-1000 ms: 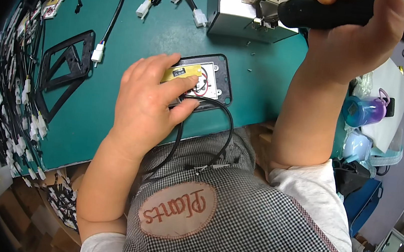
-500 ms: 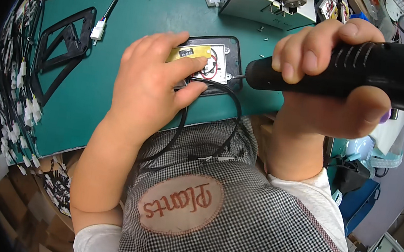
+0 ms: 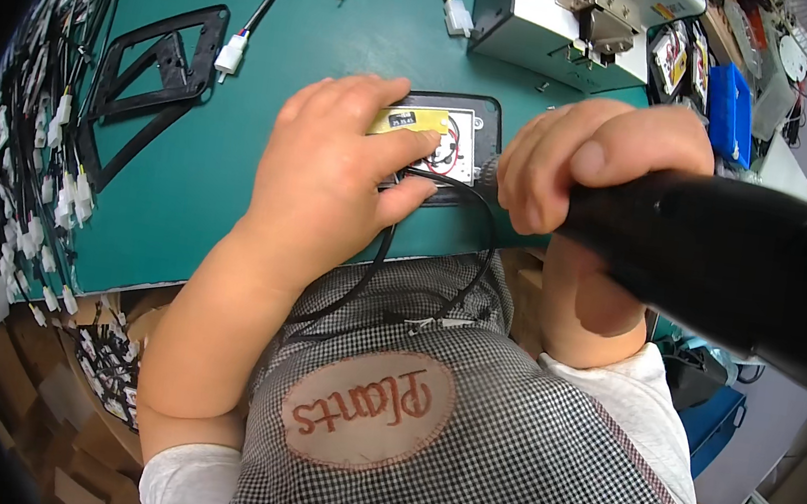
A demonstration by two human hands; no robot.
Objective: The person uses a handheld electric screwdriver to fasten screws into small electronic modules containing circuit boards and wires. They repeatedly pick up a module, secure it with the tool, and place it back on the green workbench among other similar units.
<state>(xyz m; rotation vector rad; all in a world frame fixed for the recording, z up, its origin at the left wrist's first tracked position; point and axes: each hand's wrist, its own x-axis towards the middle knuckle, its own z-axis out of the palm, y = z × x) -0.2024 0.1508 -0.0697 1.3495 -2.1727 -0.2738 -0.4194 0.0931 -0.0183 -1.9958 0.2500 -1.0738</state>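
Observation:
My left hand [image 3: 336,148] holds down a black plastic housing [image 3: 489,111] on the table, thumb and index finger pressing over it. In the housing sits a white module [image 3: 468,139] with a yellow label [image 3: 430,119] and thin red and black wires. A black cable [image 3: 384,245] loops from it over the table's near edge, and a white connector [image 3: 430,326] hangs against my apron. My right hand [image 3: 576,162] wraps around a black electric screwdriver [image 3: 725,256], its front end at the housing's right side. My fingers mostly hide the bit, and the area is blurred.
Bundled black cables with white connectors [image 3: 56,169] cover the left edge. Black triangular frames [image 3: 165,62] lie nearby. A metal box [image 3: 560,45] stands at the back right, small screws [image 3: 542,87] before it. A blue bin [image 3: 730,113] is farther right.
The screwdriver's rear end has swung down toward me, and my right hand now covers its front. My left hand keeps its hold on the housing. The whole view has shifted slightly.

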